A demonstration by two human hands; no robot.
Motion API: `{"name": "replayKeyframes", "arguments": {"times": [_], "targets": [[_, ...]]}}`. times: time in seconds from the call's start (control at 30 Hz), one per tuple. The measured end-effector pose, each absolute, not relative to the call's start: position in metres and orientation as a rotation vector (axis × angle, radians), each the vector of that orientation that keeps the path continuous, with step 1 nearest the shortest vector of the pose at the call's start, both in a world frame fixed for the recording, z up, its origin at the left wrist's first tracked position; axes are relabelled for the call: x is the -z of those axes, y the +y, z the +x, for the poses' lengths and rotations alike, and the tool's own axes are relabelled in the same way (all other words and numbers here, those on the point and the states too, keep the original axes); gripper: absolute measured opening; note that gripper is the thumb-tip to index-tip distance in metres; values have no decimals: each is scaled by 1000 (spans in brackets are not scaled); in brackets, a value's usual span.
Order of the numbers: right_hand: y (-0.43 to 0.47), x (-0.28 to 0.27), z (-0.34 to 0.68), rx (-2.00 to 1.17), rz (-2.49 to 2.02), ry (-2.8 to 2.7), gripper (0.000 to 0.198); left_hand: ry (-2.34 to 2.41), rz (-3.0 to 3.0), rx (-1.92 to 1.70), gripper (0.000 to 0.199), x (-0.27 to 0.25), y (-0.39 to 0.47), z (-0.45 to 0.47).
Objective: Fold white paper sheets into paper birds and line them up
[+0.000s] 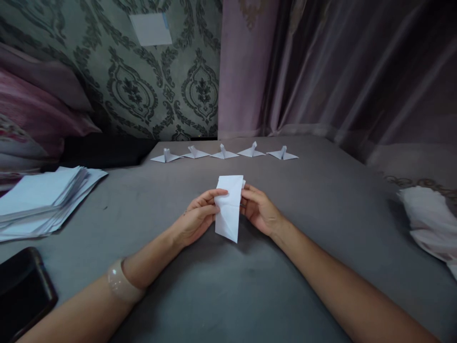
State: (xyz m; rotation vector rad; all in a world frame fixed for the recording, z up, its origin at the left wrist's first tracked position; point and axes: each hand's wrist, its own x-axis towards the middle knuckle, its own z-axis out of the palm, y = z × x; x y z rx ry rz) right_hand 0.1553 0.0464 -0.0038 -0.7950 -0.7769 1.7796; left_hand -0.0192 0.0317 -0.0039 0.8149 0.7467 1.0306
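Note:
A folded sheet of white paper [228,209] is held up between both hands, above the middle of the grey surface. Its near face shows crease lines, and a small folded edge sticks out at its upper right. My left hand [200,214] pinches the paper's left edge, fingers and thumb in front. On the right edge, my right hand [260,208] grips the paper with its fingers partly hidden behind it. Beyond the hands, several folded white paper figures [223,152] stand in a row with pointed sides spread flat.
A stack of white paper sheets [39,195] lies at the left. Nearer me is a dark phone-like device [24,290]. A crumpled white bundle [428,219] sits at the right. Patterned wall and pink curtains [246,71] close off the back of the grey surface [303,200].

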Motion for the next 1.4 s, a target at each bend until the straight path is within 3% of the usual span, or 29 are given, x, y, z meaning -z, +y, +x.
{"name": "replayKeyframes", "arguments": {"times": [0.2, 0.3, 0.47, 0.67, 0.77, 0.9, 1.03, 1.1, 1.17, 1.23, 1.4], "targets": [[39, 4, 145, -1623, -1027, -994, 31, 832, 1098, -1161, 49, 11, 30, -17], [37, 6, 141, -1364, -1087, -1126, 26, 929, 1186, -1136, 43, 9, 27, -15], [30, 5, 139, -1032, -1160, -1458, 21, 812, 1149, -1069, 61, -2, 21, -13], [40, 7, 145, -1139, -1123, -1333, 32, 1112, 860, -999, 36, 0, 29, -23], [53, 14, 153, -1298, -1092, -1177, 41, 1158, 769, -1044, 31, 2, 38, -28], [64, 26, 163, -1257, -1186, -1184, 43, 1179, 752, -1088, 27, 7, 44, -30], [58, 25, 166, -668, -1262, -1466, 51, 1272, 841, -1157, 25, 17, 44, -29], [49, 19, 163, -397, -1164, -1705, 43, 1305, 897, -1178, 27, 20, 43, -29], [41, 16, 160, -414, -1016, -2006, 33, 1339, 931, -1182, 30, 21, 42, -29], [36, 18, 157, -506, -942, -2195, 35, 1393, 937, -1185, 33, 21, 44, -31], [38, 29, 160, -580, -983, -2284, 34, 1561, 1037, -1158, 44, 18, 52, -46]]}}
